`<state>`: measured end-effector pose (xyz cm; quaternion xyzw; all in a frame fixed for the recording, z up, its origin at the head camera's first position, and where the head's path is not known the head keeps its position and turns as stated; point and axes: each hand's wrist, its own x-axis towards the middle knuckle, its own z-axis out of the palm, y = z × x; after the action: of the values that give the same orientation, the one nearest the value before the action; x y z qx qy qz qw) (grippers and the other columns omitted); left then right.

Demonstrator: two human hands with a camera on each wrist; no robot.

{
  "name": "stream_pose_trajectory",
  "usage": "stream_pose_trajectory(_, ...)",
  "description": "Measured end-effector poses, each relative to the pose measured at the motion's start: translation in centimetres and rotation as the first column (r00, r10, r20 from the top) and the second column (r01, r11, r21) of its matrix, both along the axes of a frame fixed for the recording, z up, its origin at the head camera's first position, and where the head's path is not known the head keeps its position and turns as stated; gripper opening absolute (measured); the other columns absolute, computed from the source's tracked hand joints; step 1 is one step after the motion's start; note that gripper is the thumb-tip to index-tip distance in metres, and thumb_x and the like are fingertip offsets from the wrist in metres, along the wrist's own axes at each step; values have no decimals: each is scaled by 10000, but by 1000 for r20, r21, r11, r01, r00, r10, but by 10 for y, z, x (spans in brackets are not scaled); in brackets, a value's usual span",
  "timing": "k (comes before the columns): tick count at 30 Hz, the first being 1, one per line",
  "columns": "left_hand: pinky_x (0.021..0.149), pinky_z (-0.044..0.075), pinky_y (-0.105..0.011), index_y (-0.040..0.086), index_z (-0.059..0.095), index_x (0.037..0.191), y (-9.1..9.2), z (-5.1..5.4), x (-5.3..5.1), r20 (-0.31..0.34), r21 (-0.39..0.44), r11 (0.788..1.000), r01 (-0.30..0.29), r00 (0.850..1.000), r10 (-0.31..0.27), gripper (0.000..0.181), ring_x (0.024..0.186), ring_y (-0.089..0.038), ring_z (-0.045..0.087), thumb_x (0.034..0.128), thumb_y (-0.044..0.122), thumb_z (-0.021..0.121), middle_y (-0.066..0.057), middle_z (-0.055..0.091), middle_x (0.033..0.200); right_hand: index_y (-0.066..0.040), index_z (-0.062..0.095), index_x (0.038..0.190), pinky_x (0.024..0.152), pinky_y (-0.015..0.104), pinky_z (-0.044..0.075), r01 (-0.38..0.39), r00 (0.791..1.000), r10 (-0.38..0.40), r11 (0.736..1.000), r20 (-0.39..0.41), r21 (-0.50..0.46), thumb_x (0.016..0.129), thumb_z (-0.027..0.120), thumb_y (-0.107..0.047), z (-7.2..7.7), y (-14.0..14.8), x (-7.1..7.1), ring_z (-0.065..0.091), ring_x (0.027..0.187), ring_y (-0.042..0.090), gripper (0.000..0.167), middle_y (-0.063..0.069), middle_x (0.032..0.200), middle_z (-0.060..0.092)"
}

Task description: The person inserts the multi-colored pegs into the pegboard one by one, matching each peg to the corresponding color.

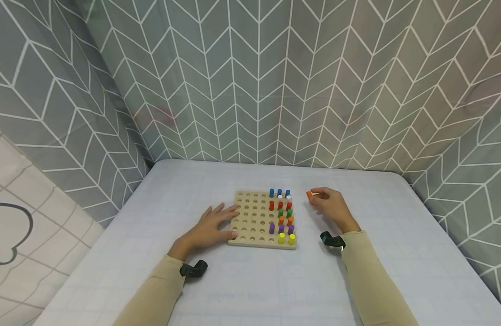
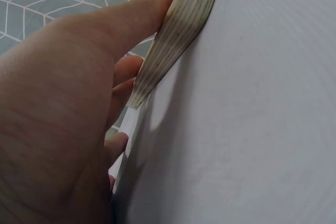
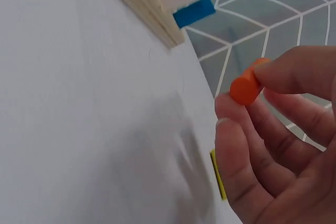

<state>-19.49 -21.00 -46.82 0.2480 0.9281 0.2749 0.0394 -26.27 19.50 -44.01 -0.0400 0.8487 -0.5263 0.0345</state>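
Observation:
A wooden pegboard (image 1: 254,243) with rows of round holes lies on the table. Coloured pegs stand along its right side, in rows of blue (image 1: 279,192), white, red (image 1: 272,205), green, orange, purple (image 1: 272,228) and yellow (image 1: 291,238). My left hand (image 1: 209,226) rests with spread fingers on the board's left edge, thumb near the front corner. To the right of the board, my right hand (image 1: 329,207) pinches an orange peg (image 3: 244,88) between thumb and fingers, above the table. Something yellow (image 3: 218,174) shows behind those fingers; whether they touch it I cannot tell.
The white tabletop (image 1: 161,194) extends around the board on every side. Grey patterned curtains (image 1: 258,90) hang behind the table's back edge and at both sides. A dark wrist device (image 1: 194,269) sits on each sleeve.

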Motion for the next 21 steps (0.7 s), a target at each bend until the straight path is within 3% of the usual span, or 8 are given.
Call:
stream_pose_trajectory(7,1203,-23,-582,209,465,1517,0,-2,-1,-4,5,1000,0,1000,0,744,1524,-326,112,910,606,626,87,279,1626,29,549,1376,830,400,596,-74,997,74,992,-2,-101,985,610,-117,12,-12,5,692,974,301,422,210,1133,661)
stream_pose_trajectory(21,1207,-23,-570,212,466,1518,0,-2,-1,-4,-6,1000,-5,1000,5,740,1526,-313,112,912,610,618,93,285,1622,30,537,1377,884,408,581,-217,974,223,967,35,-132,991,612,-138,23,-33,11,681,1048,329,427,203,1175,638)
